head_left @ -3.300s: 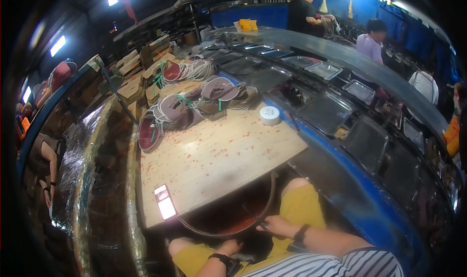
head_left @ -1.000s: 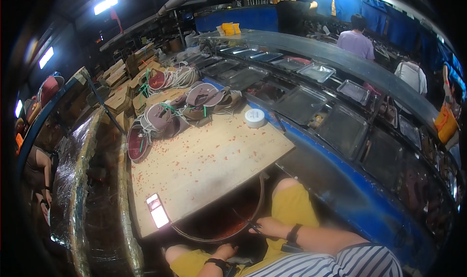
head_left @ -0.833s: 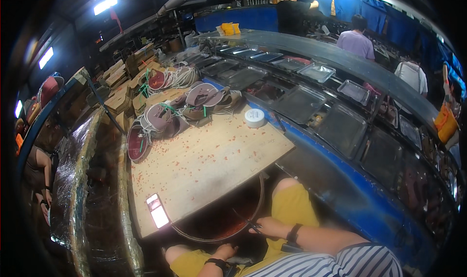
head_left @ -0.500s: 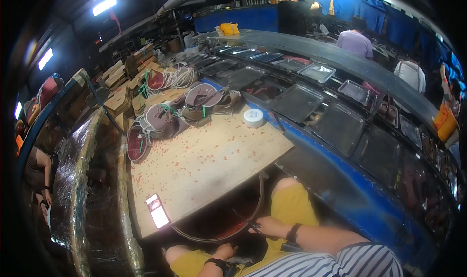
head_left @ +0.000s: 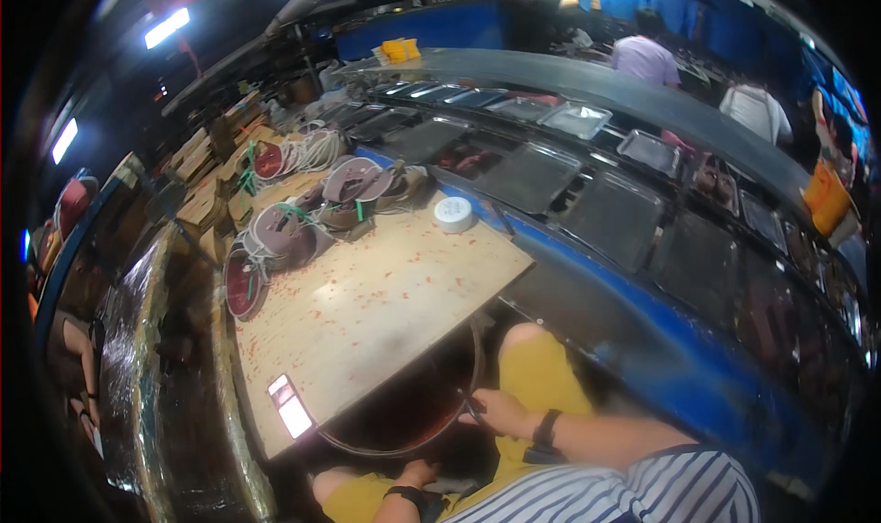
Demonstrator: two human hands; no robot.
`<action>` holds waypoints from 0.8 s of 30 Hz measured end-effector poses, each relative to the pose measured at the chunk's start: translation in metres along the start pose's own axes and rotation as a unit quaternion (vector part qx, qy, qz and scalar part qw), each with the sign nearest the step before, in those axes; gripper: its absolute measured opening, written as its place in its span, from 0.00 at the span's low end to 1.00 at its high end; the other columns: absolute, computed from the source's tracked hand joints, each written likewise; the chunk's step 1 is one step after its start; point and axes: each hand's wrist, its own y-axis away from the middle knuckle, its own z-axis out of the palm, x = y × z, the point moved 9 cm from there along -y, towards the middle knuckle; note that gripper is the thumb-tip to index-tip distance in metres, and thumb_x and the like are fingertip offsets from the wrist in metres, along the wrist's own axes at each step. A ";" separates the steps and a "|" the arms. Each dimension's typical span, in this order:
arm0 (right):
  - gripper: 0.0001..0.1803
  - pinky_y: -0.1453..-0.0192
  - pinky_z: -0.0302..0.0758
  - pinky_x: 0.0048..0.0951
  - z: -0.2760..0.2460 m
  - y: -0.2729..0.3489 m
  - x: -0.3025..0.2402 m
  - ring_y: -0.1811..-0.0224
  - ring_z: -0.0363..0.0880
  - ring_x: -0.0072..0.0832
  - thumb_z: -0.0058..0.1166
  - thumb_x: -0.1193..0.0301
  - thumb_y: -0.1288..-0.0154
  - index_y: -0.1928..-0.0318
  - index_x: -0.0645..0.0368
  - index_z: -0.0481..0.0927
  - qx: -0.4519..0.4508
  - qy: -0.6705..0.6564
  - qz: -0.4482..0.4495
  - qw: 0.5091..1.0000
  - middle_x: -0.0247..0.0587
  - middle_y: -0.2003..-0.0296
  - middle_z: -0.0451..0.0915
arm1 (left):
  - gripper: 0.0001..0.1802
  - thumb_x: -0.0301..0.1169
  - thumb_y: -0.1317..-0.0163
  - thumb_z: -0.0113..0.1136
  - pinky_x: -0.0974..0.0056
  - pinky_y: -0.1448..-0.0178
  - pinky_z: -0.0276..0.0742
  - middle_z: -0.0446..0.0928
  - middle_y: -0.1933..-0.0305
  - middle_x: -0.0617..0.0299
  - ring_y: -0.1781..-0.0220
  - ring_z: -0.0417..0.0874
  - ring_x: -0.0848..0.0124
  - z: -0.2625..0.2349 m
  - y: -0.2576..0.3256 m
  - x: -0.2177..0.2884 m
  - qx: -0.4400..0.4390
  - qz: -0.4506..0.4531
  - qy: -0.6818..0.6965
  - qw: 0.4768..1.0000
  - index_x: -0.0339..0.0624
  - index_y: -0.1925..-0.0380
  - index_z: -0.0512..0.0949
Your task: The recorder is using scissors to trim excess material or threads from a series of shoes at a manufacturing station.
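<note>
My right hand (head_left: 496,412) is closed around a slim dark tool (head_left: 467,402), whose kind I cannot make out. It hovers over the near rim of a large round basin (head_left: 478,347) under the board's edge. Low over my lap, my left hand (head_left: 418,472) has curled fingers. Anything inside them is hidden, and a greyish thing lies just beside it. Before me, a pale wooden board (head_left: 367,289) is strewn with small orange-red scraps. Along its far side lie brownish-mauve shoes (head_left: 280,232) with white cords and green ties.
A lit phone (head_left: 292,411) lies at the board's near left corner, a round white tub (head_left: 453,214) at its right. A blue-edged conveyor with metal trays (head_left: 528,178) runs along the right. Stacked cardboard (head_left: 197,209) stands behind. A person's arm (head_left: 84,350) shows far left; other people work beyond the conveyor.
The view has swung a little, so the board and conveyor sit further left. My right hand has risen slightly with the tool. My left hand stays curled over my lap.
</note>
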 end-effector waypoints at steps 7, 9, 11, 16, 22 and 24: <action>0.11 0.62 0.77 0.39 -0.164 0.048 -0.002 0.66 0.82 0.42 0.60 0.71 0.44 0.59 0.53 0.78 0.236 0.053 -0.112 0.964 0.45 0.68 0.82 | 0.15 0.37 0.35 0.59 0.61 0.56 0.81 0.85 0.59 0.53 0.62 0.86 0.66 -0.031 0.037 0.044 -0.004 -0.057 0.110 0.992 0.38 0.57 0.84; 0.14 0.62 0.77 0.41 -0.226 0.064 0.029 0.64 0.81 0.47 0.59 0.74 0.47 0.58 0.55 0.76 0.283 0.163 -0.123 0.937 0.48 0.67 0.81 | 0.16 0.37 0.35 0.59 0.61 0.56 0.81 0.85 0.59 0.53 0.63 0.86 0.66 -0.032 0.040 0.048 -0.004 -0.068 0.120 0.990 0.36 0.57 0.84; 0.11 0.59 0.76 0.44 -0.300 0.103 0.094 0.60 0.80 0.50 0.54 0.80 0.48 0.61 0.60 0.76 0.371 0.255 -0.032 0.892 0.52 0.61 0.80 | 0.17 0.36 0.34 0.58 0.61 0.59 0.80 0.85 0.62 0.52 0.66 0.85 0.66 -0.038 0.045 0.060 0.015 -0.070 0.160 0.984 0.31 0.57 0.82; 0.11 0.53 0.78 0.51 -0.430 0.261 0.171 0.53 0.82 0.53 0.45 0.71 0.34 0.58 0.60 0.79 0.510 0.319 0.344 0.721 0.57 0.58 0.82 | 0.12 0.31 0.34 0.58 0.66 0.72 0.75 0.80 0.73 0.57 0.76 0.79 0.72 -0.026 0.038 0.036 0.035 -0.107 0.244 0.963 0.32 0.60 0.80; 0.12 0.49 0.76 0.48 -0.512 0.505 0.363 0.52 0.81 0.52 0.48 0.70 0.35 0.59 0.60 0.83 0.424 0.346 0.497 0.673 0.57 0.56 0.82 | 0.14 0.33 0.33 0.54 0.64 0.65 0.80 0.84 0.69 0.55 0.72 0.85 0.69 -0.037 0.016 0.058 0.046 0.032 0.157 0.986 0.32 0.60 0.82; 0.11 0.47 0.76 0.46 -0.477 0.466 0.360 0.50 0.81 0.50 0.52 0.69 0.37 0.59 0.59 0.84 0.383 0.340 0.511 0.691 0.57 0.56 0.82 | 0.14 0.31 0.33 0.53 0.64 0.64 0.81 0.84 0.68 0.54 0.71 0.85 0.69 -0.052 0.041 0.035 0.077 0.066 0.093 0.991 0.31 0.60 0.82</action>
